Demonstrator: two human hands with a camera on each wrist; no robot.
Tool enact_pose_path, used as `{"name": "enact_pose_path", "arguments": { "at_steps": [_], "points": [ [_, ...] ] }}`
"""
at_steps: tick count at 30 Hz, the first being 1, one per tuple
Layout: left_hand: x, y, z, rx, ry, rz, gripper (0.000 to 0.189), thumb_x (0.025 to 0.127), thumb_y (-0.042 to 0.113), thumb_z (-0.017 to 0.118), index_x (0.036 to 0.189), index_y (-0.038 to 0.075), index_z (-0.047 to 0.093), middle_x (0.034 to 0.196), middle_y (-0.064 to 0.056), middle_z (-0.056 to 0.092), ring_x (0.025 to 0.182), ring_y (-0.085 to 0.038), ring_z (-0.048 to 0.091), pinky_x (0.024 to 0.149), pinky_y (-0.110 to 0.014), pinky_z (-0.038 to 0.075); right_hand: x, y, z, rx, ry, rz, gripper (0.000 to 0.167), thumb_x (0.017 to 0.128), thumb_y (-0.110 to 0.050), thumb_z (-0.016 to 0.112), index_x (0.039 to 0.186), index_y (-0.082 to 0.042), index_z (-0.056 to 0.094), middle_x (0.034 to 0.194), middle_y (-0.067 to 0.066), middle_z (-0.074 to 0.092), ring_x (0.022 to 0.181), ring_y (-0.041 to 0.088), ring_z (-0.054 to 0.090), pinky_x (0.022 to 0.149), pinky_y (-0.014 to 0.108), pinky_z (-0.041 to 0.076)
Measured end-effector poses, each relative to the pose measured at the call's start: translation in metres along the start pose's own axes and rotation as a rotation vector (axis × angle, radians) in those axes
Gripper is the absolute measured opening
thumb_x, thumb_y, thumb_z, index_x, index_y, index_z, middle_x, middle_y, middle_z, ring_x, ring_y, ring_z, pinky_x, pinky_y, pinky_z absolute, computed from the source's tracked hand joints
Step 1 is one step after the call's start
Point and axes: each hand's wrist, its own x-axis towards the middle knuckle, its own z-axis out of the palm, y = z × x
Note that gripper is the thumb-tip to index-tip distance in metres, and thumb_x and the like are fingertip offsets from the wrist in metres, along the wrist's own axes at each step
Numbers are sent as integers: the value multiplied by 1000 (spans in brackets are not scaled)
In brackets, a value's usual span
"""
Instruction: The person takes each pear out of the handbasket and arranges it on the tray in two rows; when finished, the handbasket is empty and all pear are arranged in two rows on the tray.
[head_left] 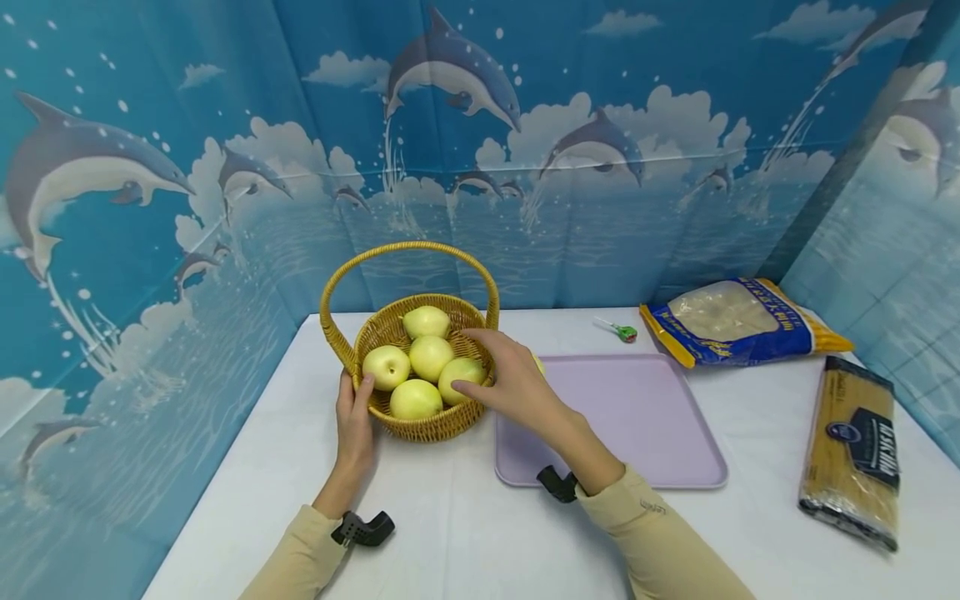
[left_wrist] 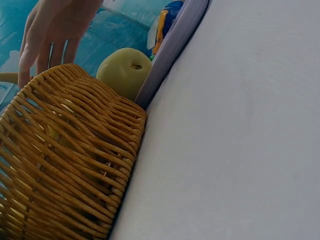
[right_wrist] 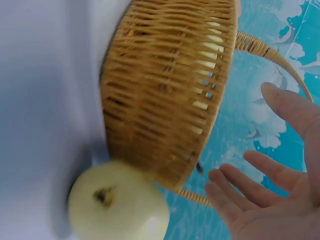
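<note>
A woven wicker basket (head_left: 431, 429) with a tall arched handle stands on the left of the table, holding several yellow-green apples (head_left: 416, 400). My left hand (head_left: 355, 425) grips its left side, thumb at the rim and fingers along the outer wall. Above the basket's right rim is my right hand (head_left: 517, 383), fingers spread and palm empty in the right wrist view (right_wrist: 280, 195). Its thumb is near the rightmost apple (head_left: 459, 379). Another apple (right_wrist: 120, 202) sits outside the basket, close against its wall; the right hand mostly hides it in the head view.
A lilac tray (head_left: 622, 417) lies right of the basket. Behind it is a green-wrapped lollipop (head_left: 626, 333). A blue and yellow food bag (head_left: 738, 325) lies at the back right, with a pack of noodles (head_left: 851, 454) nearer. A dolphin-print curtain (head_left: 450, 167) encloses the white table.
</note>
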Motion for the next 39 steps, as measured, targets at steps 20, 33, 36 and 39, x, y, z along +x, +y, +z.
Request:
{"name": "enact_pose_path", "arguments": {
  "at_steps": [20, 33, 36, 39],
  "points": [
    [1, -2, 0, -30, -1, -6, 55, 112, 38, 46, 162, 18, 34, 152, 8, 48, 144, -6, 43, 123, -28, 30, 63, 0, 32, -1, -189, 111, 65, 97, -31, 78, 152, -7, 53, 150, 14, 59, 131, 34, 61, 105, 47, 53],
    [0, -2, 0, -36, 9, -13, 56, 112, 37, 47, 163, 17, 33, 154, 6, 47, 145, -7, 42, 122, -24, 31, 79, 9, 45, -36, -305, 212, 69, 95, -30, 82, 154, -10, 53, 150, 13, 60, 136, 36, 57, 110, 48, 50],
    [1, -2, 0, -37, 10, -9, 56, 112, 37, 47, 163, 16, 34, 154, 5, 47, 145, -8, 42, 122, -25, 31, 80, 12, 50, -65, -295, 211, 70, 94, -33, 82, 154, -11, 53, 148, 12, 62, 133, 36, 59, 108, 49, 51],
    [1, -2, -1, -33, 13, -10, 56, 112, 37, 47, 163, 17, 34, 154, 6, 47, 145, -8, 42, 123, -27, 30, 81, 11, 55, -135, -286, 220, 71, 94, -40, 81, 154, -14, 52, 142, 11, 66, 126, 35, 64, 102, 49, 54]
  ]
}}
